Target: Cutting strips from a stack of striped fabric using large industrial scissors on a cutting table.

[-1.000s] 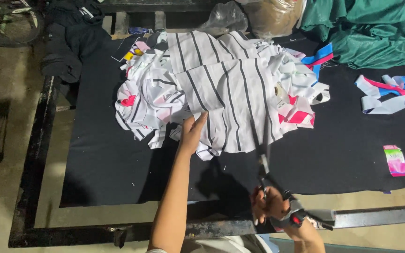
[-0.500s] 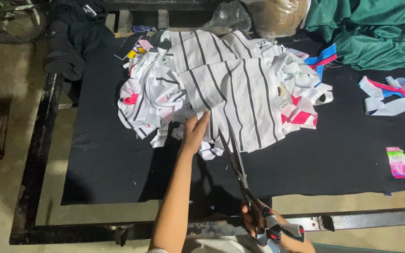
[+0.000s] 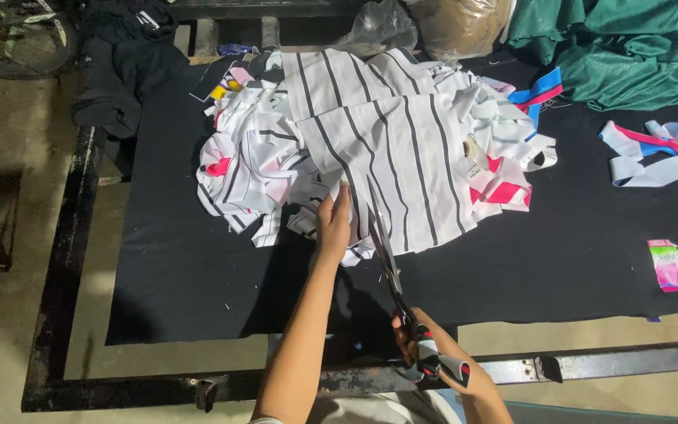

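A white cloth with black stripes (image 3: pixel 402 157) lies on top of a heap of fabric pieces on the black table cover (image 3: pixel 182 267). My left hand (image 3: pixel 334 222) presses flat on the near edge of this striped cloth. My right hand (image 3: pixel 429 352) grips the handles of long scissors (image 3: pixel 387 259) near the table's front edge. The blades point away from me and reach the cloth's near edge, just right of my left hand.
White, pink and blue strips (image 3: pixel 657 149) lie at the right, with a small pink packet (image 3: pixel 670 265) nearer the front. Green cloth (image 3: pixel 614 47) and plastic bags (image 3: pixel 433 20) sit at the back, dark clothes (image 3: pixel 119 71) at the back left. A black metal frame (image 3: pixel 64 259) edges the table.
My right hand has swung the scissors left and forward, so the blades now meet the striped cloth beside my left hand. The left hand has stayed on the cloth.
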